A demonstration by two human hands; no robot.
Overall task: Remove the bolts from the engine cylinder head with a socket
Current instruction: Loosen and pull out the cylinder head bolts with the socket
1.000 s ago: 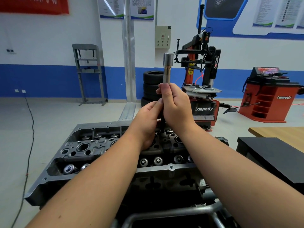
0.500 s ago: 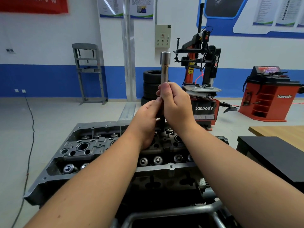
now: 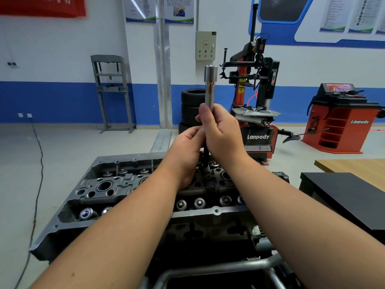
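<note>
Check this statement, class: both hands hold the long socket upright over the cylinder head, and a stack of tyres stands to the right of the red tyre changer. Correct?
Not quite. In the head view the stack of tyres stands to the left of the red tyre changer, not the right. Both the left hand and right hand hold the long socket upright over the cylinder head.

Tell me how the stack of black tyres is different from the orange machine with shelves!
The stack of tyres is black and round; the orange machine is boxy with open shelves. The tyres stand by the back wall, partly hidden behind the hands; the machine stands in full view on the right. The machine bears the word Lanpody; no word shows on the tyres. Both rest on the grey floor.
</note>
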